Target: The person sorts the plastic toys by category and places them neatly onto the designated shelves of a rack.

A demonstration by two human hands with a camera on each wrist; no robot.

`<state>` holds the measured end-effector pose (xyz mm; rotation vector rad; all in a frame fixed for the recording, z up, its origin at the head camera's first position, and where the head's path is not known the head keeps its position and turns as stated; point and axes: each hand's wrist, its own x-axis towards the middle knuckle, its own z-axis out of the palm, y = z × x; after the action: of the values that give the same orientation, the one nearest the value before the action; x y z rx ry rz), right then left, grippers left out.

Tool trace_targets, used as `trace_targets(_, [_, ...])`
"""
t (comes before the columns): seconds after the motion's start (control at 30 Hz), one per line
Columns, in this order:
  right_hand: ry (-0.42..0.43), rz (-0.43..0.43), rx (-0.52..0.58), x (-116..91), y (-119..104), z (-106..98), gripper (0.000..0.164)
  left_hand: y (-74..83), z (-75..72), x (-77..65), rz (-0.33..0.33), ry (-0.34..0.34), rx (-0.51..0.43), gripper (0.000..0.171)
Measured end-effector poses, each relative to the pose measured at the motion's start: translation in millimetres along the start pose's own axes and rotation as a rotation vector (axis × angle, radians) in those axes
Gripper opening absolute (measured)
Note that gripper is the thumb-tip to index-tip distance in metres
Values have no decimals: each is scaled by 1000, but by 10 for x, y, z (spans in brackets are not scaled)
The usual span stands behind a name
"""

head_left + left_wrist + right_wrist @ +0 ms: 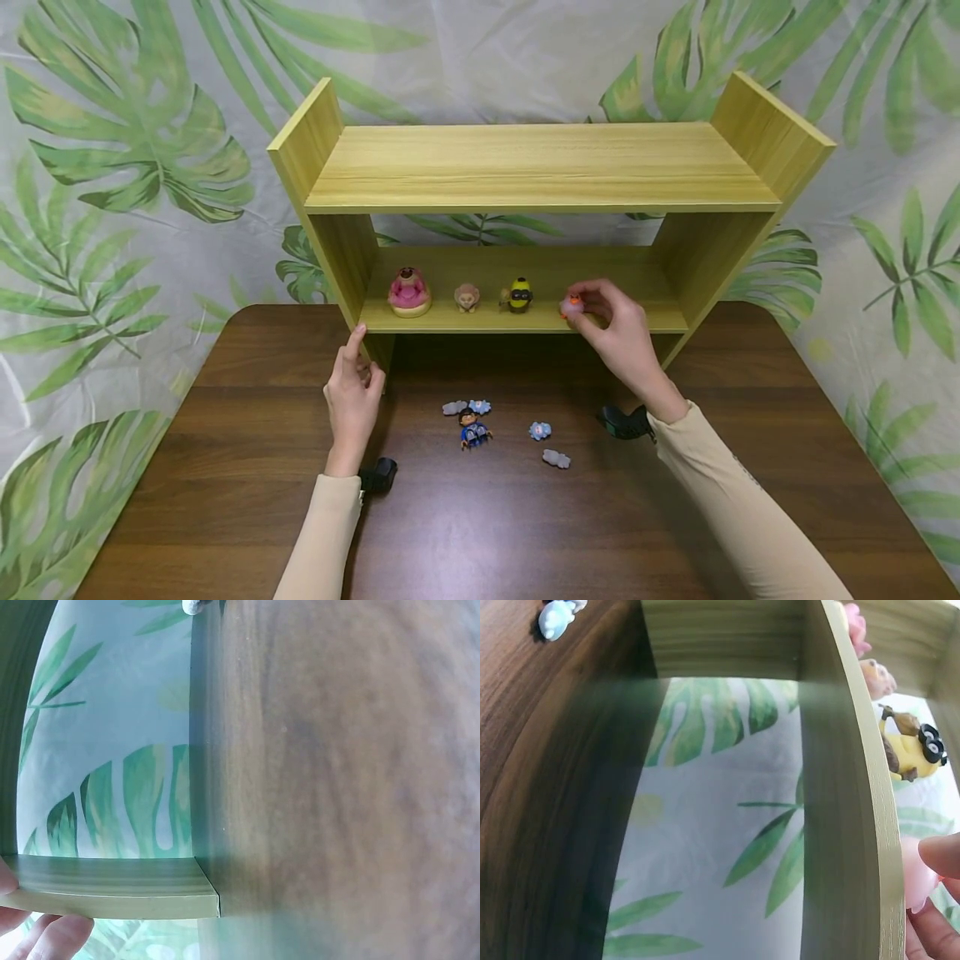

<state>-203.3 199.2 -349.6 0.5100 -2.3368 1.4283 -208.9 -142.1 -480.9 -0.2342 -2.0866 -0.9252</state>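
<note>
My right hand (618, 333) pinches a small pink toy figure (572, 305) with orange-red on top, at the middle shelf's front edge; the thumb and fingers cover part of it. My left hand (354, 400) is at the left side panel (112, 906) of the wooden shelf unit, index fingertip on the front edge and other fingers along the panel's outer face. On the same shelf board stand a pink bear figure (409, 292) in a round base, a small tan lion-like figure (467, 297) and a yellow minion-like figure (521, 295) with dark goggles.
On the brown table (480, 533) before the shelf unit lie a toy figure in blue (473, 429), a light-blue piece (540, 430), a grey piece (557, 458) and two more small pieces behind the figure. The top board (540, 167) spans above, between raised side panels.
</note>
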Motion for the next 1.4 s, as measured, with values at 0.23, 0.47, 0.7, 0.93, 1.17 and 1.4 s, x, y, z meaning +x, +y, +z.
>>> trace_targets(0.23, [2, -4, -2, 9, 133, 3, 28, 9, -7, -1, -1, -2, 2, 76])
trace_targets(0.47, [-1, 5, -9, -8, -63, -4, 26, 10, -6, -3, -3, -4, 5, 76])
trace_targets(0.7, [-2, 9, 11, -36, -231, -35, 27, 15, -7, -2, 1, -6, -1, 76])
trace_targets(0.93, [19, -27, 50, -77, -205, -96, 30, 4, -4, 0, 6, 0, -1, 76])
trace_targets(1.17, [45, -24, 61, -133, -191, -141, 30, 4, -1, 5, 6, -2, 0, 75])
trace_targets(1.4, [70, -40, 82, -201, -110, -157, 27, -7, 5, 0, 6, 1, 3, 76])
